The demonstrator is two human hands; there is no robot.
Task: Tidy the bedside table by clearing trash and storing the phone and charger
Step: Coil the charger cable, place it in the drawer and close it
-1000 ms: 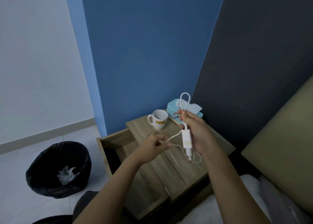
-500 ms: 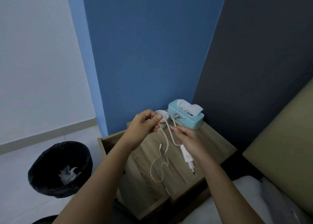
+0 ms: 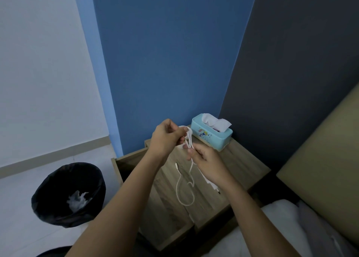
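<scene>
Room: blue wall panel straight ahead, pale wall to the left, dark grey wall to the right, light floor along the left.
Tabletop: light wood-grain bedside tabletop [image 3: 242, 165] set in the corner where the blue and grey walls meet.
Drawer: wooden drawer [image 3: 116, 162] of the same grain, pulled out toward the left and near side; its inside is mostly hidden behind the left forearm.
Left hand: left hand [image 3: 165, 138] raised above the far edge of the tabletop, fingers [image 3: 179, 134] clenched on the upper loops of the thin white charger cable [image 3: 179, 188].
Right hand: right hand [image 3: 207, 161] just near and right of the left hand, fingers [image 3: 191, 151] pinched on the same cable a little lower down.
Cable: between the two hands it runs in short bunched loops; below the right hand one long loop hangs free above the tabletop, with a small end connector showing to the left of the loop.
Charger plug: white charger plug block [image 3: 210, 183] hanging beneath the right wrist, partly hidden by it, prongs pointing down and toward the near side.
Tissue box: light-blue rectangular tissue box [image 3: 210, 136] at the far right of the tabletop, against the wall, with a white tissue standing out of its top.
Cup: white rim of a cup [image 3: 182, 127] just visible behind the left hand's fingers, left of the tissue box.
Bin: round bin with a black liner bag [image 3: 58, 182] on the floor to the left of the drawer, with crumpled white paper [image 3: 77, 200] lying inside.
Bed: tan padded headboard [image 3: 326, 179] at right; white bedding [image 3: 281, 227] at the near right corner.
</scene>
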